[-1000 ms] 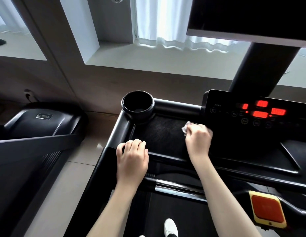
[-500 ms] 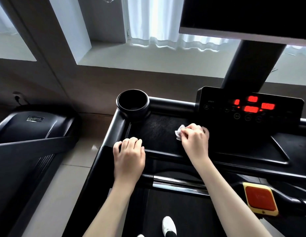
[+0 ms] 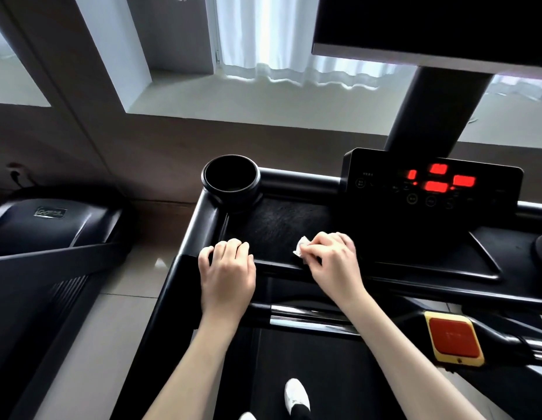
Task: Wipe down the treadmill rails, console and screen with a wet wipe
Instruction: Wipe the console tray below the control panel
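Fingers (image 3: 322,241) of my right hand (image 3: 333,262) were curled around the wet wipe (image 3: 301,250), pressing it on the near edge of the console tray (image 3: 278,225). My left hand (image 3: 227,268) rested on the tray's near-left corner, fingers loosely bent, gripping nothing. Beyond stood the cup holder (image 3: 231,180), then the control panel (image 3: 430,186) with red lit digits, and the dark screen (image 3: 430,22) above.

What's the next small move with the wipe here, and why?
Probably slide the right hand left, dragging the wipe along the tray rim toward the left hand: the wipe lies on that rim, with bare rim between the hands.
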